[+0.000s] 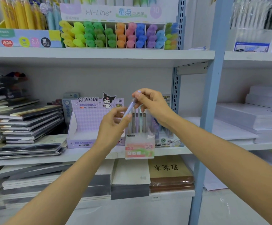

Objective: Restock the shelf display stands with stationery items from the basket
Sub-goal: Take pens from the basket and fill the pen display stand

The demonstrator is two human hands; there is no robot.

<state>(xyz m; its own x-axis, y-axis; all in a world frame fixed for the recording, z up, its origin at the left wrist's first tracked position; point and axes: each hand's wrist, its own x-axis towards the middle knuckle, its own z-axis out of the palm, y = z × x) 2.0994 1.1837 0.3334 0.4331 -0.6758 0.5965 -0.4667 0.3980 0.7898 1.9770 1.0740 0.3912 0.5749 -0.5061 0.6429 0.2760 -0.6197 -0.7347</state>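
Note:
A slim pale purple lead tube [130, 105] is held tilted in front of the middle shelf. My left hand [114, 125] pinches its lower end, and my right hand [149, 103] pinches its upper end. Just behind and below stands a pink "Fruit Soda" display stand [139, 146] holding several upright tubes. To its left sits a purple Kuromi display box [86, 122] whose visible tray shows no items. The basket is out of view.
Stacked notebooks [28, 124] fill the shelf's left side. A highlighter display [115, 34] sits on the shelf above. Another lead display [167, 137] stands right of the pink stand. A blue shelf upright [208, 111] separates paper stacks [258, 117] at right.

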